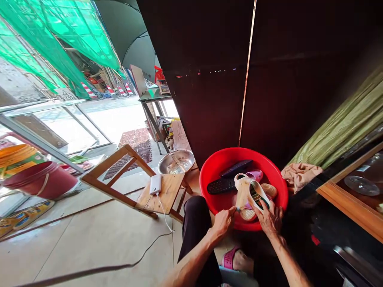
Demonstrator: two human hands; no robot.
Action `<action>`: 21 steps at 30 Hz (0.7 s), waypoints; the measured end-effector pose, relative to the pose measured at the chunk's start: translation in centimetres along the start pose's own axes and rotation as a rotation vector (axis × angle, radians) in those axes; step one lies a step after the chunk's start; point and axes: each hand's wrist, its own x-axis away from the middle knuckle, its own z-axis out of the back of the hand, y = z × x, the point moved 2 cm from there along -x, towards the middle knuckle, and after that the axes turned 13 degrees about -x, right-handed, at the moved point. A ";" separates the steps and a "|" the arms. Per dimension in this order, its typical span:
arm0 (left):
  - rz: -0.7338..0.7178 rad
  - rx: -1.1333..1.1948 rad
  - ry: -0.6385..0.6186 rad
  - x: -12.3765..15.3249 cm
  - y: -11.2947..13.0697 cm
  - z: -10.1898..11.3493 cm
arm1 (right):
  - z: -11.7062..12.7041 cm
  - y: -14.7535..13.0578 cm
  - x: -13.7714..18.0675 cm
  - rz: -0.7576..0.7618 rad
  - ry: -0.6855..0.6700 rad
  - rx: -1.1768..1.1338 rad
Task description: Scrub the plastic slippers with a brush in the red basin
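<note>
Over a red plastic basin (pixel 206 175), my right hand (pixel 271 218) grips a white clog (pixel 245 190), its dark inner side facing up toward me. My left hand (pixel 224 221) is closed, fingers pinched, beside the clog's lower left side. A small grey-blue tip (pixel 238 209) shows at its fingertips; the rest of that item is hidden. Inside the basin lie a black slipper (pixel 220 185) with a dotted surface, another dark slipper (pixel 237 168) behind it, a pink shoe (pixel 255 174) and a tan sole (pixel 269 190).
Left of my knee stands a wooden folding chair (pixel 173 185) bearing a white power bank (pixel 155 184) with a cable. Behind it sits a metal bowl (pixel 176 161). A dark panel (pixel 209 111) rises behind the basin. A wooden-framed cabinet (pixel 353 199) is on the right, a maroon bucket (pixel 44 181) far left.
</note>
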 end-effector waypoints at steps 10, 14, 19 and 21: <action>0.030 -0.166 -0.025 1.0 0.5 0.1 | 0.9 -2.9 -0.3 -0.090 -0.159 0.116; -0.040 -0.143 -0.039 4.0 0.9 -1.2 | 0.6 -2.7 -0.1 -0.118 -0.140 0.072; -0.003 -0.162 -0.098 5.1 -0.1 -0.9 | 0.3 -2.3 -0.2 -0.138 -0.082 0.012; 0.036 -0.154 -0.058 3.7 -0.2 -0.2 | 0.2 -2.4 -0.3 -0.142 -0.065 -0.004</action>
